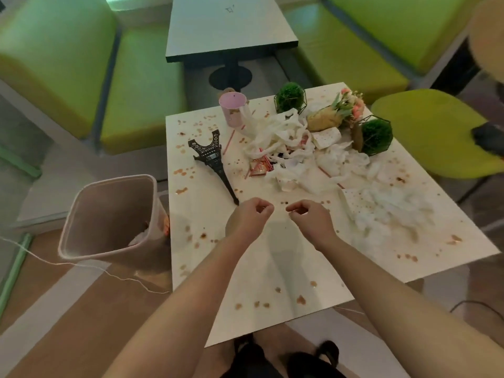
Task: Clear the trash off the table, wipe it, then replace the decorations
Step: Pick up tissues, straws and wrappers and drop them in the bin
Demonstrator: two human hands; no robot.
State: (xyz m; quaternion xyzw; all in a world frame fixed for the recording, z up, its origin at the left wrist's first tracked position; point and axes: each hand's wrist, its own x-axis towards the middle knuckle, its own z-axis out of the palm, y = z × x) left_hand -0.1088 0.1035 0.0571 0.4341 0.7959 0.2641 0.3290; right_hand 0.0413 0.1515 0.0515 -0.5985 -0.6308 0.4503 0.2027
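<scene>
Starting on the far left, a see-through plastic bin (109, 219) is sitting on the floor just beside the table's left edge, with a few scraps lying at the bottom. A thin white cord (81, 264) is trailing across the floor in front of it.

The white table (272, 268) is looking pretty rough, with brownish splatters dotted all over it. Near its left side a black Eiffel Tower model (214, 159) is lying tipped over, its tip pointing toward the near edge. Behind it, a pink cup (233, 109) is standing upright at the far edge.

Both hands are hovering over the near middle of the table, close together but apart. The left hand (252, 216) is curling its fingers in, thumb and fingertips pinched together just beside the tower's tip. The right hand (311, 216) is doing the same. It's kind of blurry, but neither seems to be gripping anything.

Moving right, a big heap of crumpled white napkins (286, 137) is taking up the middle, with a red and white wrapper (259, 167) lying at its left edge. Behind the heap, a green moss ball in a wire frame (290, 98) is standing, then a pineapple ornament (326, 118) lying on its side against some pink flowers (353, 103). A second moss ball (375, 136) is leaning near the right edge, and more white tissue (390, 211) is spreading below it.
</scene>
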